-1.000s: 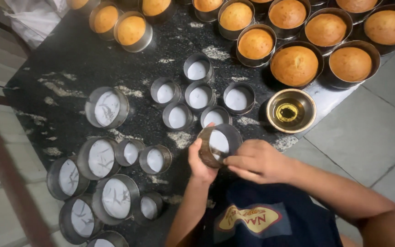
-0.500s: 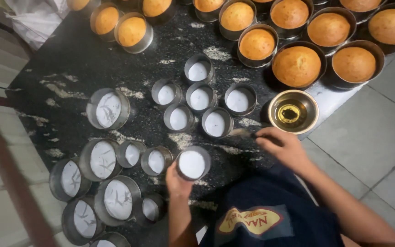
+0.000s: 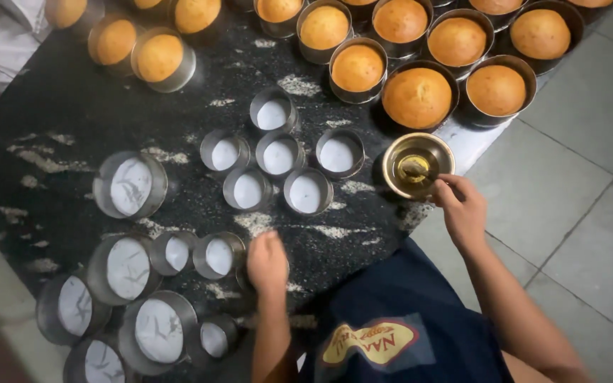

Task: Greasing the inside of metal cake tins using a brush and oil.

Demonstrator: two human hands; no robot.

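- My right hand [image 3: 462,209] is at the near rim of the small metal bowl [image 3: 418,164] of yellowish oil, at the right edge of the dark surface [image 3: 65,106]. Its fingers are curled narrow, pinching something thin that dips into the bowl; I cannot tell what it is.
- My left hand [image 3: 267,264] lies palm down near the front edge of the surface, over a small round tin [image 3: 244,278] that it almost wholly hides. From here I cannot tell whether those fingers grip the tin or only rest on it.
- Just to the left of that hand stand two small paper-lined tins [image 3: 220,255], side by side and touching, with larger lined tins [image 3: 130,186] further left and towards me.
- Between my two hands, further back, sits a cluster of six small lined tins [image 3: 278,156], close together.
- Along the far edge of the surface runs a row of tins holding golden baked cakes [image 3: 418,96]; the nearest of them is just behind the oil bowl.
- White flecks are scattered over the dark surface.
- Grey floor tiles [image 3: 576,142] lie to my right.
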